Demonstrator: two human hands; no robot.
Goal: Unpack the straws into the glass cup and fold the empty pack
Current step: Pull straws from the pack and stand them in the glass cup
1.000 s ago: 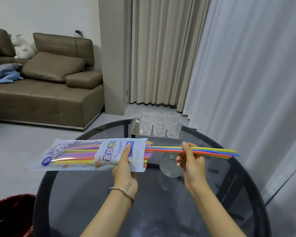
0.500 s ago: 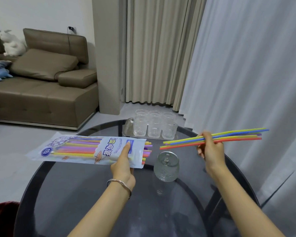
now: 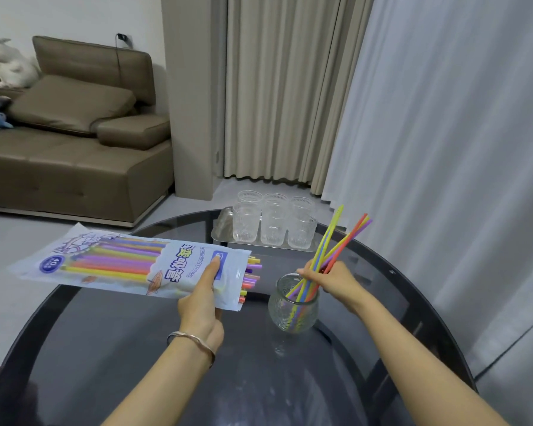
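Observation:
My left hand (image 3: 202, 298) grips the open end of a white plastic straw pack (image 3: 117, 264), held level above the round glass table. Many coloured straws still lie inside, their tips poking out of the pack's right end. A ribbed glass cup (image 3: 291, 307) stands on the table just right of the pack. My right hand (image 3: 333, 279) holds a small bunch of coloured straws (image 3: 340, 241) at the cup's rim. Their lower ends are inside the cup and their tops lean up to the right.
A metal tray (image 3: 223, 224) with several clear glasses (image 3: 273, 224) stands at the table's far edge. The dark glass table (image 3: 136, 348) is round. A brown sofa is far left, curtains hang behind and to the right, and a red object shows at the lower left.
My right hand pulled the bunch of straws out of the pack, swung it right, then tipped it down so its lower ends now sit in the cup. The pack has stayed in my left hand.

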